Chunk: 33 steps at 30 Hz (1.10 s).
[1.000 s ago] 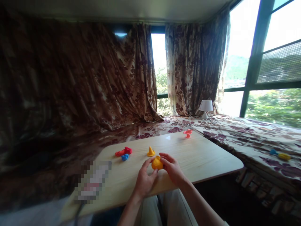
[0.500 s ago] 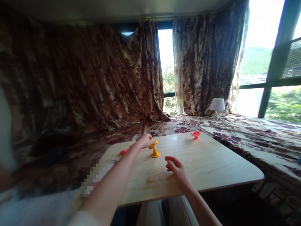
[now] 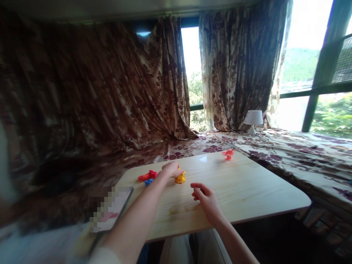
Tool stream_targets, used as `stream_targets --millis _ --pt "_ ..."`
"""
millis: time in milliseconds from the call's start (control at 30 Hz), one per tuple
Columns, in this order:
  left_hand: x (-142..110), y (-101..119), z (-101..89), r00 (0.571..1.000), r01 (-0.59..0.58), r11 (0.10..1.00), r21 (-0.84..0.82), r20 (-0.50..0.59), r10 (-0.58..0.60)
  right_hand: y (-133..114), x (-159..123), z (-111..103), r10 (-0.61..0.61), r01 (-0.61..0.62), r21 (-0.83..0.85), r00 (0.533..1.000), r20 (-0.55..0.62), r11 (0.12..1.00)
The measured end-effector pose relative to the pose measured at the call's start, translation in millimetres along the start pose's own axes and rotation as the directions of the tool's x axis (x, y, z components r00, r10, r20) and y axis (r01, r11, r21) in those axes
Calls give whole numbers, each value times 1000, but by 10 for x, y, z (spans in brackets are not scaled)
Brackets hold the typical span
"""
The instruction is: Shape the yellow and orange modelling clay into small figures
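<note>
My left hand (image 3: 170,169) reaches across the table with its fingers closed on a yellow piece that looks like modelling clay (image 3: 180,178). The hand hides the upper part of this piece; its wide, uneven base rests on the tabletop. Closer to me and to the right, my right hand (image 3: 205,200) hovers over the table, fingers loosely bent and apart, with nothing visible in them. Left of my left wrist lie a red clay-like lump (image 3: 147,176) and a blue one (image 3: 148,182), the blue partly covered by my forearm.
A coral-pink shaped piece (image 3: 228,154) stands near the far right of the wooden table (image 3: 247,190). A flat tablet-like object (image 3: 117,207), partly blurred out, lies at the left edge. Beyond are a white lamp (image 3: 253,119) and patterned curtains (image 3: 154,91).
My left hand has come down and the yellow piece now looks lower, its tall cone no longer showing. The blue lump has come into view beside my forearm. My right hand has barely moved.
</note>
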<state>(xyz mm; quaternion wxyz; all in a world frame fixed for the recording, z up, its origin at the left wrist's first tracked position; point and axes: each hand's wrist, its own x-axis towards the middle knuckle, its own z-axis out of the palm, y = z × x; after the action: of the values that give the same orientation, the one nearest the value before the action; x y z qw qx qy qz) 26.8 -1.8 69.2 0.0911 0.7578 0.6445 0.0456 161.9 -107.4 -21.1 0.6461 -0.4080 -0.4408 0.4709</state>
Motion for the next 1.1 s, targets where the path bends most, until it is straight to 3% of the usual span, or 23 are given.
stream_targets --millis 167,300,400,467,567,733,900,1000,1100 --pt "-24 -21 39 998 -14 999 -38 -56 12 -3 2 10 -4 4 5 1000 1 1000" --pt "-88 -1 -160 978 -56 988 -146 -206 25 -17 -1 19 -8 8 19 1000 -7 1000" --pt "-236 30 -348 930 -138 951 -275 -366 29 -47 -13 6 -8 12 78 999 -54 997" --pt "-389 52 -399 909 -216 901 -376 -414 46 -85 -34 1 4 6 135 998 -70 991" --pt "-644 72 -314 912 -320 781 -536 -397 101 -177 -94 33 57 -55 230 998 2 972" --pt "-910 51 -7 927 -363 611 -704 -340 159 -362 -213 215 62 -107 297 986 157 949" --pt "-1002 3 55 952 -301 458 -836 -238 191 -405 -218 342 19 -33 171 996 86 985" --pt "-1047 -47 16 957 -267 423 -866 -186 222 -388 -203 347 13 -26 166 997 76 986" --pt "-1064 -109 5 945 -300 421 -856 -208 251 -379 -201 329 7 -17 165 998 62 986"
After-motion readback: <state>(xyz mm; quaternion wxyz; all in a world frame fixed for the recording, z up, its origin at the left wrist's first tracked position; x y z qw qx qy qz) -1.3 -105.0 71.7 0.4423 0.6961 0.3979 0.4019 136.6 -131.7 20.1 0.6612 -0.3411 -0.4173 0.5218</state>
